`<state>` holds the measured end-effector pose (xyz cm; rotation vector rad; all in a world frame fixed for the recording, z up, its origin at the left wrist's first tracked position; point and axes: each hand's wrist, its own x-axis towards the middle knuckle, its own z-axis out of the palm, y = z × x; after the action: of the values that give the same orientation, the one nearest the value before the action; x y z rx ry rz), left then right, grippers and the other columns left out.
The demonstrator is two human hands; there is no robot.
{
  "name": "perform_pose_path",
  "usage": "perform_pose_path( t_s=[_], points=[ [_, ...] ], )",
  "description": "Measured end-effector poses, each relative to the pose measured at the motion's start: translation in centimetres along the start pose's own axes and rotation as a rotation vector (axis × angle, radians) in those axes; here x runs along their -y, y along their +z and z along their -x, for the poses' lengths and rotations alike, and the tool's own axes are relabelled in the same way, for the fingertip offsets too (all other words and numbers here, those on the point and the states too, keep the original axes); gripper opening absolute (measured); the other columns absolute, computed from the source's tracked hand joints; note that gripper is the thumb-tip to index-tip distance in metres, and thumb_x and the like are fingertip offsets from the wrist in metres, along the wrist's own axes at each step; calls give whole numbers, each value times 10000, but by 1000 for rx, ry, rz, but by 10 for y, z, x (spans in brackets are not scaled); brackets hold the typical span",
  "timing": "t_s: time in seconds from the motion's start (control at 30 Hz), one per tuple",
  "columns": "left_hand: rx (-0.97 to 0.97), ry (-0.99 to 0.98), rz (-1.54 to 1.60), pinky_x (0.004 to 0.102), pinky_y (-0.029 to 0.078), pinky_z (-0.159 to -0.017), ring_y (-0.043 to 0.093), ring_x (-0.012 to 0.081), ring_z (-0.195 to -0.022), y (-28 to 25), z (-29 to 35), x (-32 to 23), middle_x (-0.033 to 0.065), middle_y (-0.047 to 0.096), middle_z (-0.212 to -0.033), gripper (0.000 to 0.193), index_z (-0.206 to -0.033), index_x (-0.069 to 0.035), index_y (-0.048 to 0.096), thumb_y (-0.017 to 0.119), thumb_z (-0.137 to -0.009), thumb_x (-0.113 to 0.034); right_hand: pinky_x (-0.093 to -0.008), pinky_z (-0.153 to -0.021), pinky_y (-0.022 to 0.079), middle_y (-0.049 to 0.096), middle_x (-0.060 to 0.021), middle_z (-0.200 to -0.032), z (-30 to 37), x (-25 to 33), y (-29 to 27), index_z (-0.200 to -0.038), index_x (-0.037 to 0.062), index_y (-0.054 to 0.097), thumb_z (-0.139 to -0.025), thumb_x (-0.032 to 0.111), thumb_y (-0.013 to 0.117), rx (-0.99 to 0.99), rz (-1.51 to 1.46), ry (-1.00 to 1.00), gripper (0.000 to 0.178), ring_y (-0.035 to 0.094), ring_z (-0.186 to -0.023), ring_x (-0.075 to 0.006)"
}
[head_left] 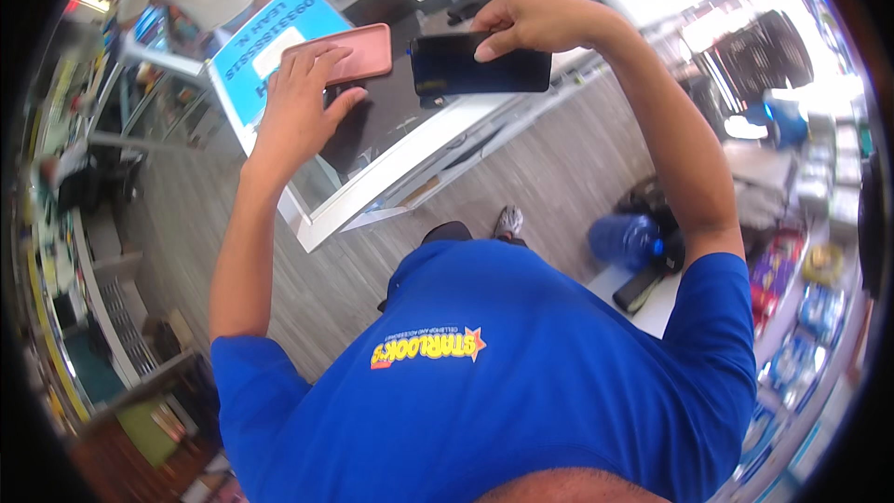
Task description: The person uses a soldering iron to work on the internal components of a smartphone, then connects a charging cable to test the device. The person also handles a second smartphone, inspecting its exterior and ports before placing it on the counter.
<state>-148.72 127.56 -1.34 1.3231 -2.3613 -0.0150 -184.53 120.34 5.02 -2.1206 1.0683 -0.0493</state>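
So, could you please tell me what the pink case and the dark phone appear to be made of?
The pink case, under the left hand, looks like matte soft plastic or silicone: no glare. The dark phone, in the right hand, looks like glossy glass, faintly reflective.

A dark, unlit rectangular phone screen [481,65] is held under the right-hand fingers [507,37], just beside the left-hand fingers [317,65]. A light-blue rectangular sign with a white label patch [265,42] lies on the tabletop [391,168], directly left of the left-hand fingers. Colourful small packages [792,317] hang on shelves well right of both hands.
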Motion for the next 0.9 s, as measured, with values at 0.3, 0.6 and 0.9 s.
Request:
perform_pose_path(
  t_s=[0.3, 0.6, 0.9],
  points=[
    [-217, -275, -119, 486, 451, -1111, 590, 375, -1304, 6, -14, 6, 120, 659, -1386, 399, -1359, -93, 665, 730, -1013, -279, -340, -866, 515, 769, -49, -1050, -101, 12, 4, -1240, 33, 775, -941, 321, 824, 370, 75, -173, 418, 661, -948, -164],
    [-354, -492, 353, 440, 417, -1172, 567, 282, -1352, -9, 30, -98, 102, 658, -1389, 414, -1374, -89, 691, 743, -1019, -294, -434, -1125, 473, 608, -166, -1366, -93, 5, 38, -1461, 45, 621, -843, 369, 888, 117, 276, -544, 747, 556, -1328, -357],
    [-910, -507, 662, 433, 527, -1020, 648, 274, -1153, 14, -21, -131, 167, 633, -1275, 479, -1495, 81, 522, 544, -1134, -233, -506, -1124, 453, 671, -196, -1362, -42, -33, 37, -1406, 31, 659, -961, 521, 750, -254, 91, -769, 669, 591, -1313, -378]
  ],
)
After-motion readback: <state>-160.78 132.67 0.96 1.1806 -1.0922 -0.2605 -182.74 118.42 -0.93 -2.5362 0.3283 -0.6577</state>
